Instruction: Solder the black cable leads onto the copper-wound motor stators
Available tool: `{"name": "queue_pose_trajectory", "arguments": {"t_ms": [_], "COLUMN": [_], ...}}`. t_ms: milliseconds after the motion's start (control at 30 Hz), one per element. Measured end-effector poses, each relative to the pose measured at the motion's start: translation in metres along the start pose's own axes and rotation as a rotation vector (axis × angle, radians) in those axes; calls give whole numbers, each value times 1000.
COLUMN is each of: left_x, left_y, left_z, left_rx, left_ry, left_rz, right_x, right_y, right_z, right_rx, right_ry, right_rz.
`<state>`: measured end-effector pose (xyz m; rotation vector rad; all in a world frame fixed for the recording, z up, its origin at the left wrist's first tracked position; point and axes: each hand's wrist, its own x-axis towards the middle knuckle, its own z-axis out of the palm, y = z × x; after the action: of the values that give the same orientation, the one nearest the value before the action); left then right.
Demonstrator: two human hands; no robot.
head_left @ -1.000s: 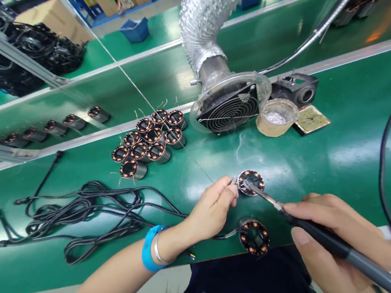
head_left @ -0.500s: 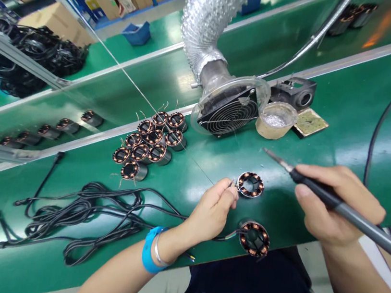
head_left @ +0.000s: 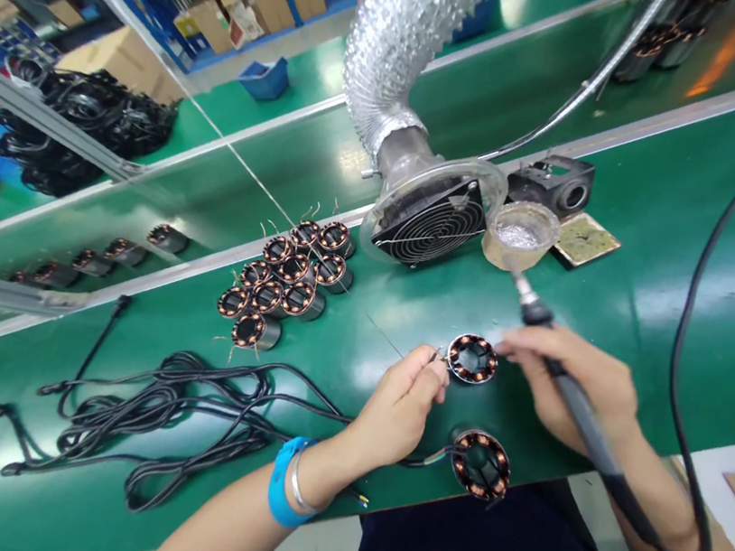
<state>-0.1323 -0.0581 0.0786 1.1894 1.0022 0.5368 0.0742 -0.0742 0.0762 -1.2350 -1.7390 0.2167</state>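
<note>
My left hand [head_left: 400,403] pinches a thin wire at the left edge of a copper-wound stator [head_left: 472,359] on the green bench. In my right hand [head_left: 571,382] is a soldering iron [head_left: 572,405], its tip pointing up and left near the front of a round pot [head_left: 520,235]. The fingertips of that hand are close to the stator's right edge. A second stator [head_left: 481,465], with coloured wires from a black cable, lies nearer the bench's front edge.
Several stators [head_left: 300,298] stand in a cluster at the left. Black cables [head_left: 185,405] lie coiled in front of them. A fume fan [head_left: 440,222] with a silver duct [head_left: 390,42] stands behind. An iron holder [head_left: 555,183] and a sponge tray [head_left: 588,240] are beside the pot.
My right hand has moved left towards the stator, and the iron has swung to point more upward, its tip now near the pot. My left hand keeps its pinch; the view has shifted slightly.
</note>
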Motion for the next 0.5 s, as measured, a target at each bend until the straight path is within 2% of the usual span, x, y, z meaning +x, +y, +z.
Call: {"name": "queue_pose_trajectory", "arguments": {"t_ms": [67, 133, 300, 400, 500], "left_x": [-1, -1, 3, 7, 8], "left_y": [-1, -2, 4, 12, 15], "left_z": [-1, -2, -6, -10, -15], "left_rx": [-17, -50, -140, -85, 3], "left_ry": [-9, -22, -23, 42, 40], "left_rz": [-8, -20, -55, -5, 14], "right_x": [0, 0, -2, -4, -4], "right_y": [-11, -16, -12, -11, -10], "right_z": [9, 16, 23, 25, 27], "right_rx": [65, 113, 155, 170, 166], "right_ry": [-101, -137, -117, -102, -74], "right_rz": [-72, -105, -82, -100, -133]}}
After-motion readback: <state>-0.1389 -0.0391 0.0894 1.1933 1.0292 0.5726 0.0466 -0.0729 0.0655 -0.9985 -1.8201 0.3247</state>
